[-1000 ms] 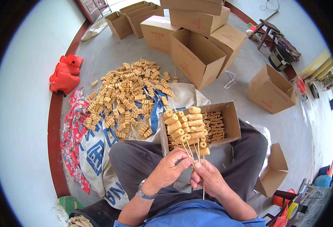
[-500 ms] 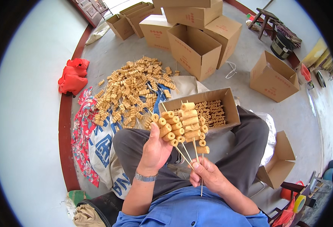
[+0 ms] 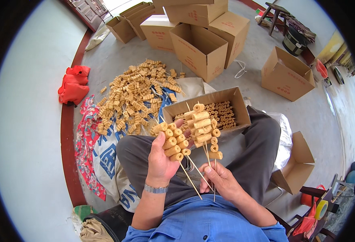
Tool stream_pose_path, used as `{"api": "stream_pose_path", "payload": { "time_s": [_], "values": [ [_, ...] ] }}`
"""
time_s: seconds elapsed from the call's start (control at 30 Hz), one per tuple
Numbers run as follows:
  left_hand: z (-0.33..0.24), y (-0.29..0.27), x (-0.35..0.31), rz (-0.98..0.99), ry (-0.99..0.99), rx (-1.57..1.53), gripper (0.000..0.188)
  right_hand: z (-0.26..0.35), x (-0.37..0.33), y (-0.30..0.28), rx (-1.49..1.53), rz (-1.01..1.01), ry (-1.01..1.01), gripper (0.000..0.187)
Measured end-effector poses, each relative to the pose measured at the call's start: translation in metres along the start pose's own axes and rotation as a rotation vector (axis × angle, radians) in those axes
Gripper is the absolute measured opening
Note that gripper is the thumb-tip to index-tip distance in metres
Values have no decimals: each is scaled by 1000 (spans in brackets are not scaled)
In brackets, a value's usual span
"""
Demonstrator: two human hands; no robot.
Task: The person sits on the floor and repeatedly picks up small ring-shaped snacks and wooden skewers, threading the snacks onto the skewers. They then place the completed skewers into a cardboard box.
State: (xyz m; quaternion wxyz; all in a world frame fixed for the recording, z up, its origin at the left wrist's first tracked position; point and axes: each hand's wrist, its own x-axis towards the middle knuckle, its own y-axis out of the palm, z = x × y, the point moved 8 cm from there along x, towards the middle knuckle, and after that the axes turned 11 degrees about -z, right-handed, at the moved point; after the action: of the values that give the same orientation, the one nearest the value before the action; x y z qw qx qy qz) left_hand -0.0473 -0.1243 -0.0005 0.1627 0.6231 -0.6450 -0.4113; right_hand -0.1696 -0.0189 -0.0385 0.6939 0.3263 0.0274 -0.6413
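My left hand, with a metal watch band at its wrist, is closed round a few skewers of golden rolled pieces; their bare sticks slant down to the right. In my right hand the bare sticks of more skewers are pinched, with their stacked golden rolls standing up above the fingers. The two bunches are close beside each other over my lap. Just beyond them, between my knees, an open cardboard box holds rows of the same rolls, seen end-on.
A heap of loose skewers lies on sacking at the left. Floral cloth and a red bag are near the wall. Several open cartons stand at the back; others are at the right.
The bunch in my left hand has separated from the right-hand bunch, its stick ends now further left of my right hand. The view has shifted slightly.
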Motion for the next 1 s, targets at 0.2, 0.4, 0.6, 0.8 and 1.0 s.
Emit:
{"api": "stream_pose_path", "payload": {
  "time_s": [0.2, 0.4, 0.6, 0.8, 1.0],
  "values": [
    [1, -18, 1, -19, 1, -37, 58, 7, 2, -11, -482, -192, -151, 28],
    [2, -27, 0, -16, 61, -105, 62, 8, 2, -10, -690, -262, -272, 24],
    [-1, -14, -4, 18, 106, 16, 61, 19, -1, -14, -951, -338, -484, 24],
    [0, -24, -2, -126, 139, -70, 56, 23, -1, 0, -1022, -279, -589, 10],
    [8, -21, 3, -19, 45, -69, 58, 19, -3, 0, -1013, -240, -540, 12]
  ]
}}
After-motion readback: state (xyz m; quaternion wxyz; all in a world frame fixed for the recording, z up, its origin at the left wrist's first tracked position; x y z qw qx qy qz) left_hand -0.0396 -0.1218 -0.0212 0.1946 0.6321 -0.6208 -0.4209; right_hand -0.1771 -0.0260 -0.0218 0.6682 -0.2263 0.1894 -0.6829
